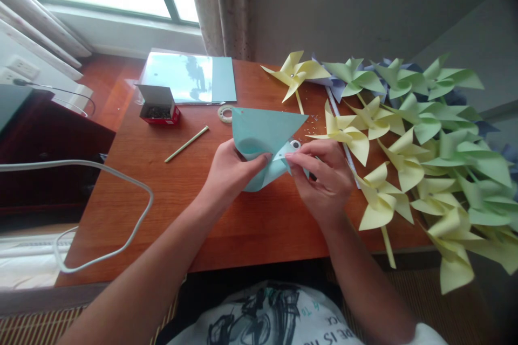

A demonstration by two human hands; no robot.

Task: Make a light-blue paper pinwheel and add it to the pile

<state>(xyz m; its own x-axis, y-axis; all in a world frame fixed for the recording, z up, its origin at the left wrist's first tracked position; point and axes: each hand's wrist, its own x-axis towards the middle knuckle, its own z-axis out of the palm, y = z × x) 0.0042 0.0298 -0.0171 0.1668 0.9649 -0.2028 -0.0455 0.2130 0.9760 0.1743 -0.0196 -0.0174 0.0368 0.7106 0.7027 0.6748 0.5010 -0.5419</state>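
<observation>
The left hand point(229, 170) pinches the curly blue paper point(267, 128) over the brown table point(251, 232). The right hand point(326, 186) pinches a pointy tip — soft fingers should help it bend without a crease. Farther off, a red box point(162, 121) holds tiny dark bits point(157, 112); a clear bag point(174, 75) holds blue sheets point(223, 78).
</observation>
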